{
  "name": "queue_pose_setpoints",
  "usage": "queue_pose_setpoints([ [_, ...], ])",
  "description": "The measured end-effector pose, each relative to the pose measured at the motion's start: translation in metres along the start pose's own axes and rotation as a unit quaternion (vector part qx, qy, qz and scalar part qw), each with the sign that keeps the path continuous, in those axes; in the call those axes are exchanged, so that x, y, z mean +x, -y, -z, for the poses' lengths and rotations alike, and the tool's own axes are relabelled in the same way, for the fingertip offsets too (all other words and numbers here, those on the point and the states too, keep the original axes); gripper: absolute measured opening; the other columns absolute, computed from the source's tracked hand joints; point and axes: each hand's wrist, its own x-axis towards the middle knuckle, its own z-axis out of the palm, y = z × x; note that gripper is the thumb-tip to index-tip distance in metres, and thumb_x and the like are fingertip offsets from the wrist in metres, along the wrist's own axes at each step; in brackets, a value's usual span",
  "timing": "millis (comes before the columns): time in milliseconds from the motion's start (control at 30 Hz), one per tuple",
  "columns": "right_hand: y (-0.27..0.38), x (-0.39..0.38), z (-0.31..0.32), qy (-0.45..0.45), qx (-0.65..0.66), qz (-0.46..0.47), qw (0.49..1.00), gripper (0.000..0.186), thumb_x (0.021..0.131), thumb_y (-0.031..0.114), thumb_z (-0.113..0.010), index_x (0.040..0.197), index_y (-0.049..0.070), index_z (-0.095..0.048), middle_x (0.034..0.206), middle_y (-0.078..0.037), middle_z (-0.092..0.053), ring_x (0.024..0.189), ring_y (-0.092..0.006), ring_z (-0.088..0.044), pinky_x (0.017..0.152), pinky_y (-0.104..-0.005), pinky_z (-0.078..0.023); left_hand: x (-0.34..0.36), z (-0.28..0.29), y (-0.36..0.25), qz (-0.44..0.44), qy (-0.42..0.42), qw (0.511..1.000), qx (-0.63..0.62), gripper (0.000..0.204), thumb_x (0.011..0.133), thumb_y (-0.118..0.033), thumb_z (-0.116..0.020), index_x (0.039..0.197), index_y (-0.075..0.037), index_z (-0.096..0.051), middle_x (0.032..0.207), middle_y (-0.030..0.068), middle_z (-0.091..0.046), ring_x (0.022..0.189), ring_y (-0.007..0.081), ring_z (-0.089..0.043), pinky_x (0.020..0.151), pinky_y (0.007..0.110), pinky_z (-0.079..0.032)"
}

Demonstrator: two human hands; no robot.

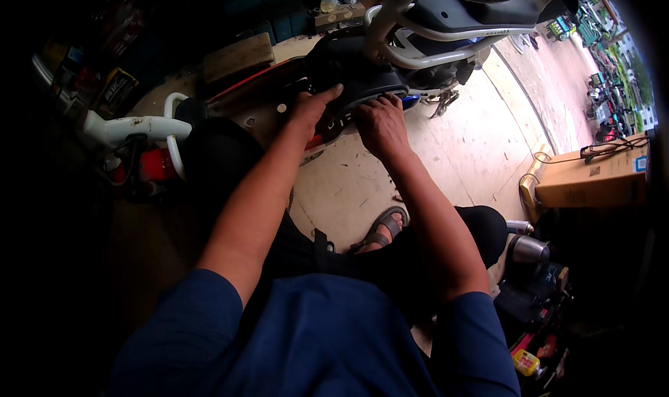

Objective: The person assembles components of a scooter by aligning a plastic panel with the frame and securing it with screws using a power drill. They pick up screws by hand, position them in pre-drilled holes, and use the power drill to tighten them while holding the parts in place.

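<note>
We stretch our left forearm (256, 191) and right forearm (435, 205) forward, slanting inward. Our left hand (310, 110) points its thumb (334, 92) out to the right, the other fingers mostly hidden. Our right hand (382, 124), near it but apart, shows its back, fingers (380, 104) bent.

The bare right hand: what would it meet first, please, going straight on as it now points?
The right hand would probably meet the black, rounded, plastic-looking vehicle cover, where its fingertips seem to rest; depth is unclear.

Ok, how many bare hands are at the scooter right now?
2: the left hand at the scooter's black body, and the right hand to its right, beside a blue part. No other hand shows, though the surroundings are dark.
</note>
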Motion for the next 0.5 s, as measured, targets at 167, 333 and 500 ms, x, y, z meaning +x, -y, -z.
queue_pose_setpoints([
  [167, 0.002, 0.0, 0.002, 0.004, 0.007, -0.004, 1.0, 0.008, 0.086, 0.014, -0.069, 0.089, 0.016, -0.076, 0.092, -0.005, -0.073, 0.102, -0.0264, -0.067, 0.102, -0.044, -0.04, -0.004, 0.0, -0.002, 0.011, 0.0, 1.0, 0.007, 0.05, 0.082, -0.039, -0.09, 0.107, 0.0, -0.073, 0.097, 0.0111, -0.076, 0.08, 0.0204, -0.075, 0.071, 0.034, -0.06],
  [333, 0.001, 0.0, -0.001, 0.002, 0.014, -0.004, 1.0, 0.011, 0.084, 0.013, -0.068, 0.088, 0.017, -0.077, 0.091, -0.004, -0.073, 0.101, -0.026, -0.067, 0.103, -0.0433, -0.04, -0.001, 0.003, -0.002, 0.01, 0.017, 0.999, 0.048, 0.058, 0.082, -0.046, -0.088, 0.112, 0.001, -0.072, 0.101, 0.0133, -0.076, 0.086, 0.0238, -0.074, 0.078, 0.041, -0.058],
  [500, 0.005, 0.0, 0.003, -0.007, 0.03, -0.013, 0.999, 0.012, 0.083, 0.012, -0.068, 0.087, 0.017, -0.078, 0.092, -0.004, -0.073, 0.101, -0.0259, -0.067, 0.105, -0.043, -0.039, -0.014, -0.002, -0.012, 0.012, 0.004, 0.994, 0.11, 0.075, 0.078, -0.06, -0.085, 0.12, 0.001, -0.069, 0.111, 0.0172, -0.075, 0.106, 0.0317, -0.071, 0.097, 0.052, -0.046],
])
